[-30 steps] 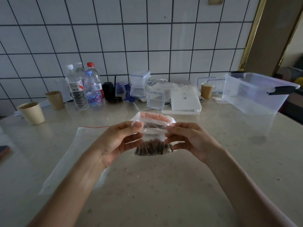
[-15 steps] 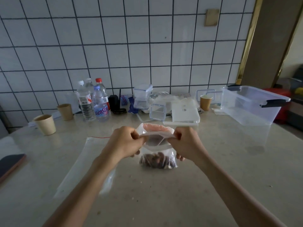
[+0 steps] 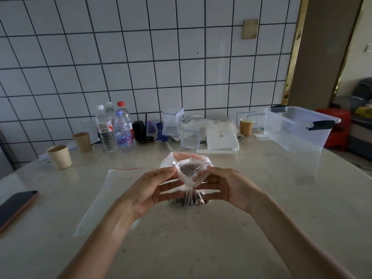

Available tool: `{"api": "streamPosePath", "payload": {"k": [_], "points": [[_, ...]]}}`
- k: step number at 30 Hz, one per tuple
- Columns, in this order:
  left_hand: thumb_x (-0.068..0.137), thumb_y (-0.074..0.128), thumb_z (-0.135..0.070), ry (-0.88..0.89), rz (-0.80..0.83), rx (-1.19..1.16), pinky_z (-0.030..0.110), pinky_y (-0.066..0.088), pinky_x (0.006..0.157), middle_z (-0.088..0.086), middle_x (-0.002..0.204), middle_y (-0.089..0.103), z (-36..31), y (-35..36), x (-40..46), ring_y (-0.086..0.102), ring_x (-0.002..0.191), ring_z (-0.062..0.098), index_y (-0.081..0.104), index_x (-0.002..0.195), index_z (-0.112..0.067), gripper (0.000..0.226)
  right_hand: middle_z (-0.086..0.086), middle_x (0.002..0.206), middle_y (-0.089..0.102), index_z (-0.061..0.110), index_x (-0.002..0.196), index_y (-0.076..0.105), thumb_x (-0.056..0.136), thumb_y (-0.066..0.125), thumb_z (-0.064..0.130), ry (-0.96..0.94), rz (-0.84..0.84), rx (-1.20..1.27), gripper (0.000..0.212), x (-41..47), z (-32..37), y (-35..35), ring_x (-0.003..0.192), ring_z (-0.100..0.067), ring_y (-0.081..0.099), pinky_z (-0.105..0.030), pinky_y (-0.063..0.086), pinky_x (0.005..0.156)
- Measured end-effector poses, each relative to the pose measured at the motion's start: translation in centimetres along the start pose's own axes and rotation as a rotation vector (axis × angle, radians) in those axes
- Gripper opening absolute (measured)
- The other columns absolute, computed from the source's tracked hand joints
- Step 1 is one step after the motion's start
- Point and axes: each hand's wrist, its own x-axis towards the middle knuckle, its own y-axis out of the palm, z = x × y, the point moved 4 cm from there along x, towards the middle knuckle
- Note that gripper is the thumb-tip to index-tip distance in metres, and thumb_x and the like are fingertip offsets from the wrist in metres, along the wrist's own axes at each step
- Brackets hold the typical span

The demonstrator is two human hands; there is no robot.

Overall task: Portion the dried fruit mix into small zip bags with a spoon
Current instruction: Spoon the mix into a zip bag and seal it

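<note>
Your left hand (image 3: 150,190) and right hand (image 3: 229,188) are pinching the small bag (image 3: 189,176) by its rim; dark fruit is sitting at its bottom. Its mouth is now gaping wider than before.

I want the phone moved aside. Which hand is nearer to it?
Left. The left hand holds the small bag on the side toward the phone; the right hand holds the bag's far side.

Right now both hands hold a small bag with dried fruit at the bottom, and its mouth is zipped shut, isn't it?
Not quite. The left hand and right hand do hold the small bag with dried fruit at the bottom, but the head view shows its mouth pulled open, not zipped shut.
</note>
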Motion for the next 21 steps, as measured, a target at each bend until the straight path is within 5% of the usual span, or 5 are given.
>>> {"api": "streamPosePath", "payload": {"k": [5, 10, 13, 17, 21], "points": [[0.077, 0.087, -0.053, -0.040, -0.095, 0.115, 0.038, 0.064, 0.083, 0.011, 0.121, 0.077, -0.3, 1.2, 0.3, 0.074, 0.113, 0.030, 0.081, 0.106, -0.014, 0.048, -0.021, 0.108, 0.077, 0.007, 0.099, 0.081, 0.099, 0.067, 0.030, -0.053, -0.064, -0.126, 0.027, -0.3, 1.3, 1.0, 0.096, -0.031, 0.076, -0.036, 0.061, 0.074], [0.088, 0.083, -0.015, 0.055, -0.291, 0.324, 0.035, 0.064, 0.063, 0.017, 0.094, 0.079, -1.7, 1.3, 0.1, 0.080, 0.079, 0.025, 0.069, 0.092, -0.006, 0.017, -0.014, 0.068, 0.073, 0.005, 0.082, 0.076, 0.089, 0.079, 0.008, -0.141, -0.306, -0.362, 0.008, -0.5, 2.6, 1.3, 0.058, -0.028, 0.074, -0.035, 0.061, 0.053], [0.089, 0.075, -0.005, 0.289, -0.501, 0.706, 0.041, 0.063, 0.053, 0.009, 0.071, 0.071, -3.1, 1.5, -0.7, 0.075, 0.059, 0.023, 0.060, 0.081, -0.006, 0.017, -0.014, 0.055, 0.067, 0.005, 0.084, 0.062, 0.084, 0.063, -0.008, -0.282, -0.555, -0.574, 0.013, -0.8, 3.3, 1.3, 0.041, -0.030, 0.067, -0.032, 0.050, 0.036], [0.084, 0.064, -0.016, 0.469, -0.672, 1.314, 0.031, 0.039, 0.046, -0.004, 0.066, 0.059, -4.4, 2.8, -1.5, 0.057, 0.060, 0.016, 0.052, 0.072, -0.023, 0.018, -0.008, 0.052, 0.065, 0.015, 0.087, 0.054, 0.082, 0.046, 0.004, -0.312, -0.632, -0.871, 0.014, -0.7, 3.7, 2.4, 0.036, -0.026, 0.065, -0.029, 0.046, 0.039], [0.099, 0.056, -0.024, 0.130, -0.500, 0.935, 0.038, 0.062, 0.055, 0.007, 0.083, 0.068, -4.5, 1.9, -1.1, 0.072, 0.061, 0.017, 0.065, 0.091, -0.015, 0.015, -0.006, 0.053, 0.066, 0.003, 0.097, 0.059, 0.092, 0.057, 0.007, -0.087, -0.433, -0.546, 0.007, -0.7, 4.1, 2.1, 0.047, -0.031, 0.069, -0.034, 0.053, 0.042]]}}
